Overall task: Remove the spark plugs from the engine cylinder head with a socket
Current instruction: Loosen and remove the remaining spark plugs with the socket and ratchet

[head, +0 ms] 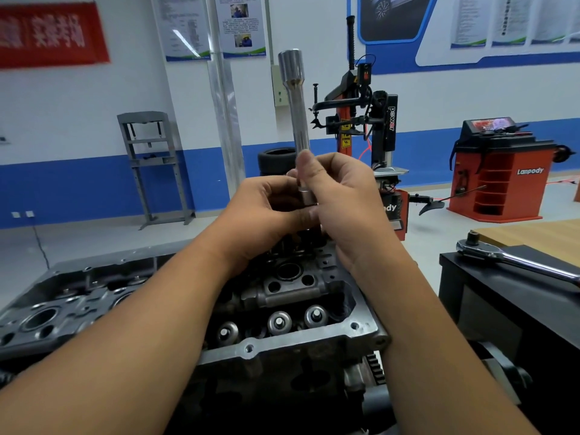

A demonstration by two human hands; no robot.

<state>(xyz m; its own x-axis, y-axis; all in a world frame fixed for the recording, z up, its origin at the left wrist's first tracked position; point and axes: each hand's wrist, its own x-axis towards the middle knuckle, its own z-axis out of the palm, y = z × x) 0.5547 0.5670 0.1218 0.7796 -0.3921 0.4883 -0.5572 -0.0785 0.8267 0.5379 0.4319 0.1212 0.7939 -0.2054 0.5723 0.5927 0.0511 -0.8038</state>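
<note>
Two hands meet above the cylinder head [276, 312]: the left hand [266, 211] pinches a short metal piece [307, 197] at the base of the long socket [296, 102], and the right hand [339, 196] wraps the shaft, which stands upright with its wide end topmost. Whether a plug sits inside the socket cannot be told; I judge the step is to work the two parts apart or together, best done by steadying the shaft, twisting only the short piece, and staying over the head. The ratchet [514, 257] lies farther right on the tabletop [489, 296], well apart.
</note>
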